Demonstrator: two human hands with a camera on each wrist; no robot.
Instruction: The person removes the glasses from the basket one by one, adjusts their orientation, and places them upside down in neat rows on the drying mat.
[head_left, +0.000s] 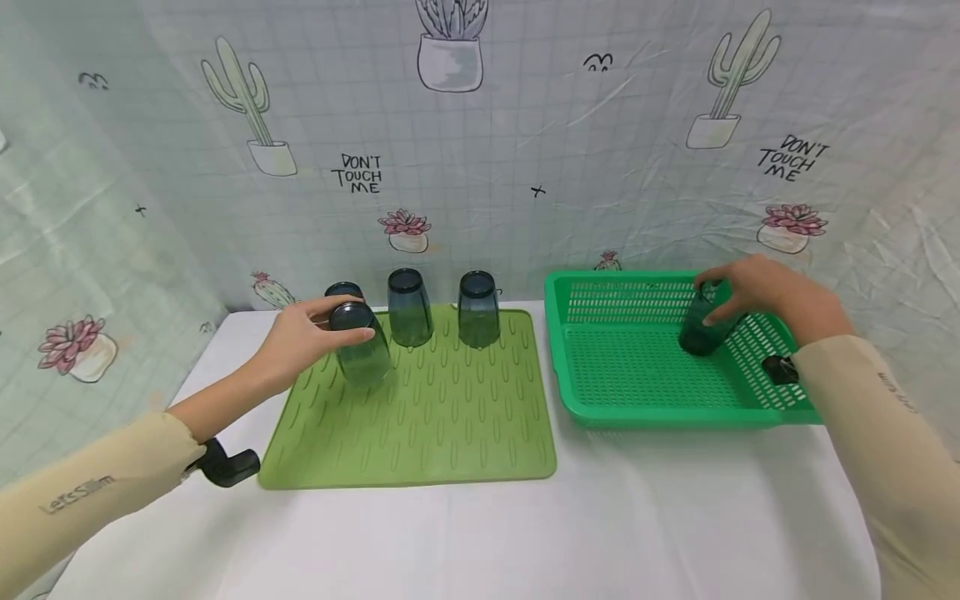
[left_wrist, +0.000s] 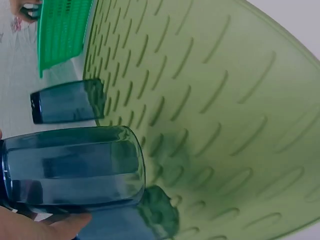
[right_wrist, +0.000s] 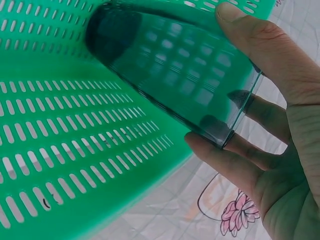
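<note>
My left hand (head_left: 303,340) grips a dark tinted glass tumbler (head_left: 363,350) by its thick base, thumb in front. This tumbler is upside down and slightly tilted over the green drying mat (head_left: 450,450); in the left wrist view its rim (left_wrist: 137,165) points toward the ribbed surface. On the right, my right hand (head_left: 776,292) holds another tinted tumbler (head_left: 701,327) inside the green basket (head_left: 630,417). The right wrist view shows thumb (right_wrist: 250,32) and fingers (right_wrist: 225,157) pinching it near its thin rim, its dark base leaning down into the basket.
Upside-down tumblers stand along the mat's back edge: one in the middle (head_left: 409,308), one to its right (head_left: 478,310), and one (head_left: 345,290) partly hidden behind the left hand. A white cloth (head_left: 480,542) covers the table. Behind hangs a cactus-print curtain (head_left: 510,133).
</note>
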